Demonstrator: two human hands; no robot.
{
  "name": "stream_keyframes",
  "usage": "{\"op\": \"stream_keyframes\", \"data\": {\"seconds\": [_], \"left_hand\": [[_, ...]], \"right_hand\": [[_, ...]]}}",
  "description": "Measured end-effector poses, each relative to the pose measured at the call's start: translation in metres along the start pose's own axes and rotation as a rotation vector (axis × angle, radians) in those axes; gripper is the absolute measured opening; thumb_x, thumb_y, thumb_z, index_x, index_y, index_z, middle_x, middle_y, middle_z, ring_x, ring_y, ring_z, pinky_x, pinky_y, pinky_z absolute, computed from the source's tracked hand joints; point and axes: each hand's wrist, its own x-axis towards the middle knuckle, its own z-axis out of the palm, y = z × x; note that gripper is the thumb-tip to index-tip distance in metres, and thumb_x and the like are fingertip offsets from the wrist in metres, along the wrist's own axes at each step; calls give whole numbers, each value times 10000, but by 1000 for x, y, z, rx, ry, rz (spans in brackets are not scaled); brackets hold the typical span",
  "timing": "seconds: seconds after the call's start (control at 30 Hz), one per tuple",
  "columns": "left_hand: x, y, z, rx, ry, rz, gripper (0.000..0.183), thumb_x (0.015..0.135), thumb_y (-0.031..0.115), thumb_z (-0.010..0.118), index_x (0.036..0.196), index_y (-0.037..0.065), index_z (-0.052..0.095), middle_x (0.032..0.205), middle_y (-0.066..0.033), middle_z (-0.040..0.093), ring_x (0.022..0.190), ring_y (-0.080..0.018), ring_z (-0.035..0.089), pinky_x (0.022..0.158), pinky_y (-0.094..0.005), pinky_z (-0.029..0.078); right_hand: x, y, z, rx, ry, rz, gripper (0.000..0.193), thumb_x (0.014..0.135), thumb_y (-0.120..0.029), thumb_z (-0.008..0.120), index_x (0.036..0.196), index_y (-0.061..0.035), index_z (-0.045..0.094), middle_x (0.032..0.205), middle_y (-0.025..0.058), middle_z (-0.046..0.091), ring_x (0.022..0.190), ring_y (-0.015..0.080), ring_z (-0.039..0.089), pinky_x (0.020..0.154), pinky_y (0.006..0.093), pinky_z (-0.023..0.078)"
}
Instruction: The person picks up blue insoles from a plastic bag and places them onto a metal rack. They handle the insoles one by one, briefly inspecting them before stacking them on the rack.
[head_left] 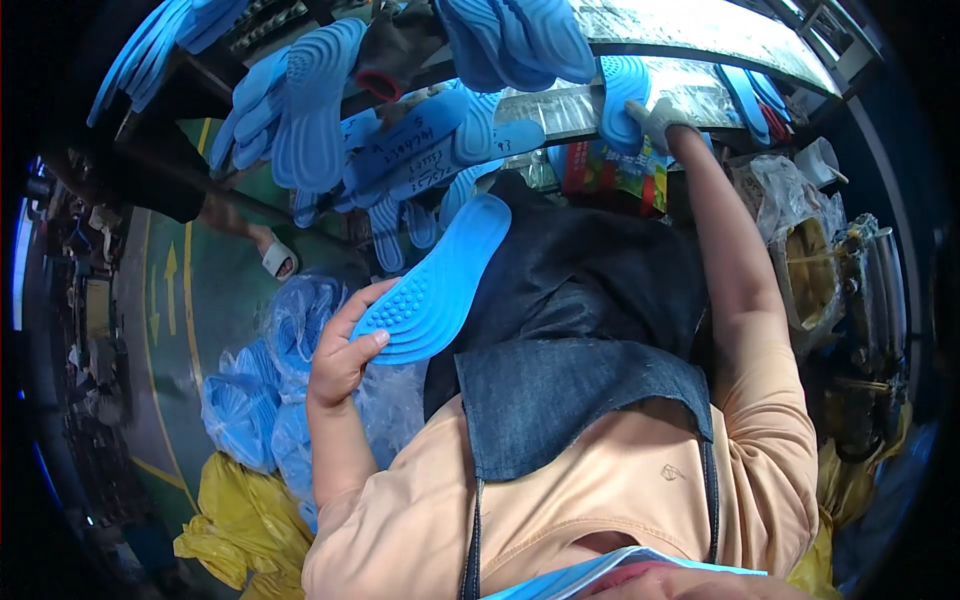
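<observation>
Two hands, apart: the left hand (345,350) grips a blue insole (440,285) beside the apron (590,270); the gloved right hand (656,122) touches a second insole (622,80), closure unclear. Likely picking or placing, next needing a steady pinch.

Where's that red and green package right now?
In the head view, the package is near the top, right of centre, just below the right hand and a blue insole.

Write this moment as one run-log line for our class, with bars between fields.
left hand: holds blue insole | right hand: at another insole on shelf | nearby: bagged insoles, yellow plastic
</observation>
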Motion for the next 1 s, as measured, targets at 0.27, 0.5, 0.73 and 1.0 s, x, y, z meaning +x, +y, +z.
{"op": "stream_keyframes", "data": {"seconds": [0.27,0.5,0.73,1.0], "left_hand": [[15,10,-5,56,-73,2,539,887,49,562,1396,-62,423,1312,-130,575,1201,-192,559,1055,-343,410],[13,28,-4,139,-94,26,537,887,45,553,1398,-60,426,1298,-116,582,1199,-179,555,1050,-335,411],[28,48,10,257,-120,29,531,814,131,589,1306,-61,528,1202,-104,633,1119,-171,592,1011,-319,434],[68,74,44,507,-94,189,377,856,111,612,1205,-29,587,1074,-67,649,992,-123,603,885,-276,467]], "right_hand": [[19,54,25,802,9,13,882,819,-443,726,1449,37,338,1247,201,578,1023,235,634,757,368,570],[27,113,-27,68,154,2,619,858,-379,685,1316,8,536,1231,206,621,1058,283,638,910,359,501],[-122,-42,-53,445,-80,-542,456,842,-288,706,1197,-13,627,1178,207,635,1112,337,604,982,381,462],[-230,-136,-51,292,-337,-1057,468,779,-154,742,1192,-21,568,1050,182,642,1020,327,630,884,382,496]]}}
